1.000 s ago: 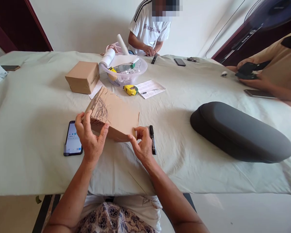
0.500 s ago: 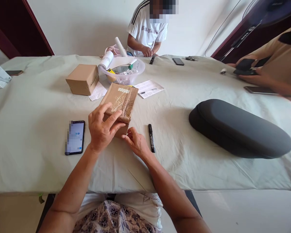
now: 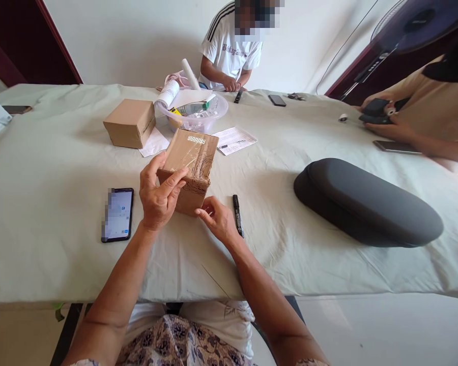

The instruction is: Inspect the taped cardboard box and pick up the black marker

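A brown cardboard box (image 3: pixel 191 155) with worn clear tape and a dotted label on top is in front of me, tilted toward me so its front face shows. My left hand (image 3: pixel 158 190) grips its left side, with the thumb and index finger over the top front edge. At the lower right front corner, my right hand (image 3: pixel 217 217) holds the box between thumb and curled fingers; part of those fingers is behind the corner. A black marker (image 3: pixel 237 216) lies just right of my right hand. Left of my left hand is a phone (image 3: pixel 117 214) with its screen lit.
Another cardboard box (image 3: pixel 127 122) sits behind on the left, beside a plastic basin (image 3: pixel 219 114) of mixed items. A printed sheet (image 3: pixel 238 140) lies behind the held box. At right is a large dark case (image 3: pixel 366 203). Two people sit at the table, one handling a dark object (image 3: pixel 377 112).
My left hand has drawn back from the top, and its fingers are closer to the left side. More of the box's front face shows. My right hand stays at the lower corner.
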`<state>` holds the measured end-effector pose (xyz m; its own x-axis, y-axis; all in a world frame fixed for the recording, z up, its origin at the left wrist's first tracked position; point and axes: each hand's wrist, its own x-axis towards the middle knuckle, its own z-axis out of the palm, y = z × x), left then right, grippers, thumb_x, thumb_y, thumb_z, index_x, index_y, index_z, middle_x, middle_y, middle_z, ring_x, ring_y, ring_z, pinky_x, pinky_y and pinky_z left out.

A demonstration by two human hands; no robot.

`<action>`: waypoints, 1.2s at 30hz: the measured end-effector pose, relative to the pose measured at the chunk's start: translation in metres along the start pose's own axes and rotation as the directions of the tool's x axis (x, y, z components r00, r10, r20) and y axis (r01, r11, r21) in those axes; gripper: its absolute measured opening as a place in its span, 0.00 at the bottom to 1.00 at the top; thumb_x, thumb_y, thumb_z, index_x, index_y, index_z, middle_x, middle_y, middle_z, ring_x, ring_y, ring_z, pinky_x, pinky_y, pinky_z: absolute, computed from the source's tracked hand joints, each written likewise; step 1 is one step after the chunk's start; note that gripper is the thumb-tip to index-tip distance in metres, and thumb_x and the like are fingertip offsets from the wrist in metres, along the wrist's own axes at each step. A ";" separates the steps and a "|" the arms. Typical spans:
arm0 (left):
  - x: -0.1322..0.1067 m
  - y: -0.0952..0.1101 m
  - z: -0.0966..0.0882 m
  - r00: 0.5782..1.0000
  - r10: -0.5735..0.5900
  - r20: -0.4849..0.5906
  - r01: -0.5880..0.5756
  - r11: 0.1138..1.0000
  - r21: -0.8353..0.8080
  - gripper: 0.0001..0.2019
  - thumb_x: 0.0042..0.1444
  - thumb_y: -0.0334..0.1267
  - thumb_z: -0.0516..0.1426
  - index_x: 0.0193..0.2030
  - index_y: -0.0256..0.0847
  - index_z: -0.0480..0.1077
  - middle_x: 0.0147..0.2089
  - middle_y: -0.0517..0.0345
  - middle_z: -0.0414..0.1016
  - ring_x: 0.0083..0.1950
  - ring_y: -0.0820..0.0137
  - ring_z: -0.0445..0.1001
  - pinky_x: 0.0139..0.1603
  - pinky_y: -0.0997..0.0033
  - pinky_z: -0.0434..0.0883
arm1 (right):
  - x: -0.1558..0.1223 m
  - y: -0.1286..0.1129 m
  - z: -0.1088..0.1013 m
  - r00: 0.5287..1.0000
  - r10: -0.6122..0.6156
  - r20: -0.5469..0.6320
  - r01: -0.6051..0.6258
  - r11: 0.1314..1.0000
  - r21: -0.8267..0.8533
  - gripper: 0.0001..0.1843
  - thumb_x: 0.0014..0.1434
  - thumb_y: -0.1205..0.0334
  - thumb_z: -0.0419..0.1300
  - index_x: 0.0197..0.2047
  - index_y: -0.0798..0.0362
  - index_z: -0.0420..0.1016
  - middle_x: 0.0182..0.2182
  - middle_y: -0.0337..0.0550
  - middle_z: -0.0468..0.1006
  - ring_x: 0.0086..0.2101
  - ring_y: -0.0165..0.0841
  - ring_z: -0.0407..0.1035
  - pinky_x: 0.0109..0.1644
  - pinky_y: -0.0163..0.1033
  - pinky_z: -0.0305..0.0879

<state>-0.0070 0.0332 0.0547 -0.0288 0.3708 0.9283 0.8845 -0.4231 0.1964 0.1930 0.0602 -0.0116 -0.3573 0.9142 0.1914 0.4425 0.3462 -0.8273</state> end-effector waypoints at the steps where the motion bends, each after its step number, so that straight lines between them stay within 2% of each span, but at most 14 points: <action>1: -0.001 0.000 0.001 1.000 0.010 -0.009 -0.010 1.000 0.012 0.13 0.68 0.41 0.59 0.57 0.48 0.78 0.67 0.47 0.70 0.66 0.60 0.71 0.61 0.60 0.73 | 0.000 0.000 -0.001 0.998 -0.015 -0.068 0.018 0.999 0.042 0.36 0.56 0.25 0.60 0.48 0.50 0.72 0.37 0.45 0.80 0.32 0.35 0.73 0.36 0.40 0.68; 4: -0.003 0.000 0.004 0.999 0.044 -0.013 -0.044 0.999 0.030 0.17 0.67 0.37 0.61 0.61 0.46 0.73 0.62 0.46 0.76 0.65 0.60 0.74 0.65 0.58 0.72 | 0.001 -0.007 -0.008 0.961 -0.088 -0.263 0.120 0.987 0.111 0.46 0.55 0.31 0.66 0.69 0.44 0.60 0.53 0.52 0.77 0.41 0.37 0.76 0.39 0.43 0.74; 7: -0.004 -0.001 0.006 0.998 0.058 -0.012 -0.058 0.998 -0.012 0.21 0.67 0.35 0.60 0.66 0.44 0.68 0.61 0.45 0.77 0.66 0.60 0.74 0.66 0.56 0.72 | 0.009 -0.023 -0.015 0.922 -0.205 -0.328 0.248 0.964 0.094 0.48 0.58 0.35 0.67 0.74 0.36 0.52 0.60 0.51 0.72 0.46 0.38 0.75 0.42 0.44 0.76; 9: -0.007 -0.003 0.006 0.999 0.054 -0.004 -0.054 0.998 -0.039 0.23 0.68 0.35 0.58 0.69 0.44 0.65 0.63 0.46 0.77 0.68 0.59 0.74 0.67 0.54 0.72 | 0.017 -0.034 -0.017 0.906 -0.269 -0.327 0.310 0.948 0.078 0.42 0.59 0.36 0.66 0.72 0.34 0.57 0.59 0.49 0.72 0.46 0.37 0.74 0.43 0.44 0.76; 11: -0.010 -0.005 0.008 0.999 0.043 0.000 -0.043 0.997 -0.061 0.24 0.70 0.36 0.56 0.71 0.45 0.62 0.64 0.46 0.77 0.69 0.59 0.73 0.68 0.53 0.71 | 0.027 -0.043 -0.016 0.889 -0.308 -0.338 0.348 0.935 0.063 0.32 0.61 0.38 0.65 0.65 0.35 0.66 0.53 0.45 0.73 0.44 0.36 0.73 0.43 0.42 0.76; 13: -0.012 -0.006 0.008 0.999 0.032 -0.006 -0.033 0.995 -0.096 0.26 0.70 0.35 0.55 0.73 0.45 0.59 0.65 0.46 0.76 0.71 0.60 0.72 0.70 0.53 0.71 | 0.036 -0.048 -0.013 0.877 -0.307 -0.369 0.356 0.932 0.070 0.24 0.63 0.39 0.63 0.59 0.38 0.72 0.47 0.42 0.74 0.42 0.34 0.71 0.43 0.41 0.75; 15: -0.013 -0.006 0.009 0.999 0.028 -0.015 -0.030 0.990 -0.135 0.27 0.71 0.34 0.54 0.75 0.46 0.57 0.67 0.46 0.75 0.72 0.61 0.70 0.71 0.53 0.70 | 0.041 -0.050 -0.008 0.870 -0.284 -0.403 0.349 0.932 0.096 0.21 0.64 0.39 0.62 0.55 0.40 0.73 0.43 0.40 0.73 0.41 0.34 0.70 0.42 0.40 0.74; 20: -0.013 -0.003 0.008 0.999 0.023 -0.023 -0.026 0.987 -0.161 0.26 0.71 0.30 0.53 0.74 0.45 0.58 0.67 0.46 0.75 0.73 0.61 0.70 0.71 0.53 0.70 | 0.045 -0.046 -0.007 0.871 -0.276 -0.406 0.349 0.930 0.117 0.22 0.64 0.38 0.61 0.53 0.42 0.72 0.41 0.39 0.71 0.39 0.32 0.68 0.42 0.40 0.72; 25: -0.012 0.000 0.007 0.999 -0.001 -0.032 -0.005 0.982 -0.189 0.26 0.70 0.29 0.53 0.72 0.44 0.59 0.66 0.45 0.75 0.73 0.62 0.70 0.71 0.54 0.70 | 0.055 -0.042 -0.010 0.873 -0.299 -0.386 0.352 0.933 0.073 0.28 0.60 0.31 0.60 0.51 0.44 0.71 0.42 0.41 0.72 0.39 0.35 0.69 0.42 0.42 0.71; 31: -0.014 0.001 0.008 0.999 -0.042 0.028 0.046 0.987 -0.152 0.21 0.72 0.36 0.50 0.70 0.43 0.62 0.65 0.45 0.76 0.71 0.60 0.71 0.71 0.51 0.71 | 0.066 -0.037 -0.002 0.818 -0.346 -0.459 0.405 0.914 0.032 0.30 0.62 0.28 0.55 0.48 0.46 0.70 0.40 0.44 0.71 0.41 0.38 0.69 0.43 0.44 0.69; 34: -0.015 0.001 0.007 0.999 -0.030 0.036 0.036 0.982 -0.185 0.22 0.73 0.36 0.50 0.71 0.43 0.61 0.67 0.45 0.75 0.73 0.60 0.69 0.72 0.51 0.69 | 0.066 -0.037 0.001 0.786 -0.375 -0.491 0.438 0.899 0.016 0.29 0.63 0.29 0.54 0.47 0.46 0.69 0.39 0.43 0.71 0.39 0.37 0.69 0.42 0.44 0.69; 36: -0.016 0.000 0.006 0.999 -0.023 0.026 0.028 0.975 -0.222 0.23 0.72 0.36 0.50 0.72 0.45 0.60 0.69 0.46 0.73 0.74 0.60 0.68 0.73 0.51 0.67 | 0.066 -0.037 0.000 0.783 -0.394 -0.481 0.466 0.884 0.034 0.27 0.64 0.31 0.54 0.48 0.46 0.69 0.40 0.43 0.71 0.40 0.37 0.69 0.42 0.44 0.69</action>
<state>-0.0040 0.0325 0.0379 -0.0364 0.4019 0.9150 0.7578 -0.5858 0.2875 0.1530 0.1073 0.0316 -0.0582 0.6808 0.7301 0.1971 0.7248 -0.6602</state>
